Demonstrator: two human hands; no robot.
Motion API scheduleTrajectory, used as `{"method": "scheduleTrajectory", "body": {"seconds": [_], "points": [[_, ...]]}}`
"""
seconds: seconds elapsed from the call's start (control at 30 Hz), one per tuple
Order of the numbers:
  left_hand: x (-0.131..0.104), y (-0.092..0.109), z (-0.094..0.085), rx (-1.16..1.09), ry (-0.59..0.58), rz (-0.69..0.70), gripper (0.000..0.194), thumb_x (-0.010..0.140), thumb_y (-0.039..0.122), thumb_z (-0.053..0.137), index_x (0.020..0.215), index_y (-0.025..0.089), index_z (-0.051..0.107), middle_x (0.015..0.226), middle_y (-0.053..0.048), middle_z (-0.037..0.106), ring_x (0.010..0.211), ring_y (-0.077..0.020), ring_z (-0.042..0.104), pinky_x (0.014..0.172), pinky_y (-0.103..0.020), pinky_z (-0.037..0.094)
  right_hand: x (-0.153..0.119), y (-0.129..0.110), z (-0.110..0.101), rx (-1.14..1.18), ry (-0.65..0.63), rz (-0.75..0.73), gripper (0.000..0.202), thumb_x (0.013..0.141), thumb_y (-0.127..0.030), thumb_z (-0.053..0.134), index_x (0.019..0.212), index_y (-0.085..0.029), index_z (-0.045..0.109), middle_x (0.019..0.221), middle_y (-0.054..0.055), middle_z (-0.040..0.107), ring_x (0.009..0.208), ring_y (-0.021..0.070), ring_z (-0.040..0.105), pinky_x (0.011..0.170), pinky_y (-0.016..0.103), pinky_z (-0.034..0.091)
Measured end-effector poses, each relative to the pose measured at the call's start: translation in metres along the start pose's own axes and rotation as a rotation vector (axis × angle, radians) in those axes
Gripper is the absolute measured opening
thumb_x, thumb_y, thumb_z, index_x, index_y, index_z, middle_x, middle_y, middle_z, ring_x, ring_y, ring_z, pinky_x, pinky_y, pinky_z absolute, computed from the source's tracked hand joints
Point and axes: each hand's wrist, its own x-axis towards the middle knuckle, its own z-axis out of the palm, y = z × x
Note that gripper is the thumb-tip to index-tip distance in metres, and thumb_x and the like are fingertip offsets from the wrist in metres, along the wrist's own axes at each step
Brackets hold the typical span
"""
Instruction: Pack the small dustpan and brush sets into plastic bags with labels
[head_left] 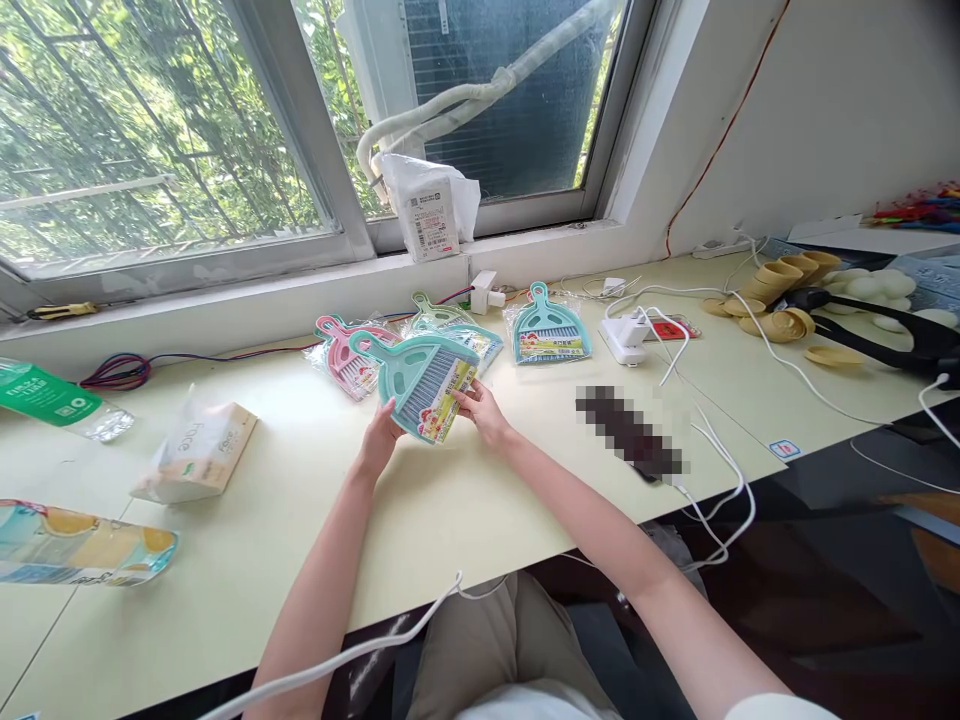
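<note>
Above the middle of the table I hold a turquoise mini dustpan and brush set, tilted, with a colourful printed label on its lower right part. My left hand grips its lower left edge. At the label side, my right hand pinches the right edge between thumb and fingers. Just behind lie a pink dustpan set and a green one, both partly covered by the held set. A further turquoise dustpan set in clear wrap rests to the right of them.
On the left are a tissue pack and two bottles, one with a green label. A white charger, a pixelated dark object and loose white cables occupy the right. Yellow cups stand farther right. A wrapped box leans by the window.
</note>
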Motion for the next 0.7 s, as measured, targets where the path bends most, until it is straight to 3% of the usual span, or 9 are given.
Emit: {"method": "scheduleTrajectory", "body": {"seconds": [0.13, 0.27, 0.37, 0.47, 0.53, 0.6, 0.63, 0.7], "points": [[0.011, -0.006, -0.007, 0.044, 0.241, 0.043, 0.05, 0.085, 0.059, 0.05, 0.116, 0.021, 0.061, 0.109, -0.008, 0.068, 0.096, -0.0232, 0.065, 0.07, -0.031, 0.054, -0.002, -0.002, 0.001, -0.015, 0.026, -0.031, 0.042, 0.068, -0.035, 0.077, 0.104, -0.022, 0.059, 0.094, 0.003, 0.073, 0.087, 0.0205, 0.069, 0.085, 0.04, 0.057], [0.02, -0.01, -0.02, 0.022, 0.454, 0.09, 0.035, 0.081, 0.047, 0.059, 0.098, 0.017, 0.063, 0.087, -0.006, 0.067, 0.073, -0.0152, 0.065, 0.06, -0.024, 0.05, -0.004, -0.007, 0.002, -0.091, 0.019, 0.012, 0.039, 0.065, -0.033, 0.079, 0.098, -0.019, 0.062, 0.089, 0.005, 0.074, 0.084, 0.022, 0.07, 0.08, 0.042, 0.059], [0.023, -0.009, -0.029, -0.014, 0.596, 0.121, 0.027, 0.082, 0.041, 0.054, 0.088, 0.015, 0.061, 0.079, -0.004, 0.064, 0.063, -0.0116, 0.061, 0.057, -0.022, 0.046, -0.005, -0.008, 0.005, -0.141, -0.038, 0.053, 0.038, 0.065, -0.031, 0.079, 0.097, -0.019, 0.063, 0.087, 0.005, 0.074, 0.082, 0.022, 0.07, 0.078, 0.042, 0.059], [0.02, -0.001, -0.033, 0.05, 0.703, 0.208, 0.034, 0.086, 0.042, 0.047, 0.103, 0.017, 0.06, 0.098, -0.009, 0.066, 0.081, -0.0161, 0.064, 0.068, -0.028, 0.05, -0.005, -0.009, 0.006, -0.173, -0.051, 0.059, 0.037, 0.065, -0.03, 0.078, 0.098, -0.019, 0.064, 0.087, 0.004, 0.074, 0.082, 0.0214, 0.07, 0.077, 0.041, 0.06], [0.014, 0.008, -0.035, 0.211, 0.775, 0.391, 0.043, 0.086, 0.045, 0.048, 0.121, 0.02, 0.054, 0.121, -0.011, 0.061, 0.105, -0.0199, 0.061, 0.086, -0.034, 0.048, -0.005, -0.01, 0.003, -0.206, -0.046, 0.05, 0.037, 0.065, -0.03, 0.078, 0.097, -0.019, 0.065, 0.087, 0.005, 0.074, 0.082, 0.0215, 0.07, 0.074, 0.04, 0.06], [0.009, 0.018, -0.038, 0.456, 0.741, 0.559, 0.048, 0.084, 0.047, 0.054, 0.126, 0.023, 0.053, 0.131, -0.01, 0.057, 0.122, -0.0219, 0.052, 0.101, -0.038, 0.039, -0.004, -0.012, 0.0, -0.241, -0.069, 0.059, 0.037, 0.063, -0.029, 0.079, 0.097, -0.018, 0.066, 0.085, 0.005, 0.074, 0.08, 0.0215, 0.07, 0.07, 0.037, 0.06], [0.007, 0.022, -0.039, 0.571, 0.678, 0.579, 0.047, 0.081, 0.047, 0.059, 0.122, 0.022, 0.057, 0.128, -0.01, 0.059, 0.123, -0.0231, 0.051, 0.105, -0.039, 0.035, -0.003, -0.012, -0.002, -0.257, -0.094, 0.071, 0.038, 0.063, -0.028, 0.08, 0.097, -0.018, 0.066, 0.084, 0.004, 0.074, 0.078, 0.0215, 0.07, 0.068, 0.036, 0.06], [0.006, 0.026, -0.042, 0.715, 0.526, 0.484, 0.041, 0.076, 0.047, 0.065, 0.107, 0.021, 0.067, 0.111, -0.009, 0.068, 0.115, -0.0262, 0.057, 0.104, -0.041, 0.036, -0.003, -0.013, -0.003, -0.281, -0.163, 0.102, 0.039, 0.061, -0.028, 0.081, 0.096, -0.018, 0.068, 0.08, 0.004, 0.074, 0.075, 0.0214, 0.07, 0.063, 0.034, 0.059]]}}
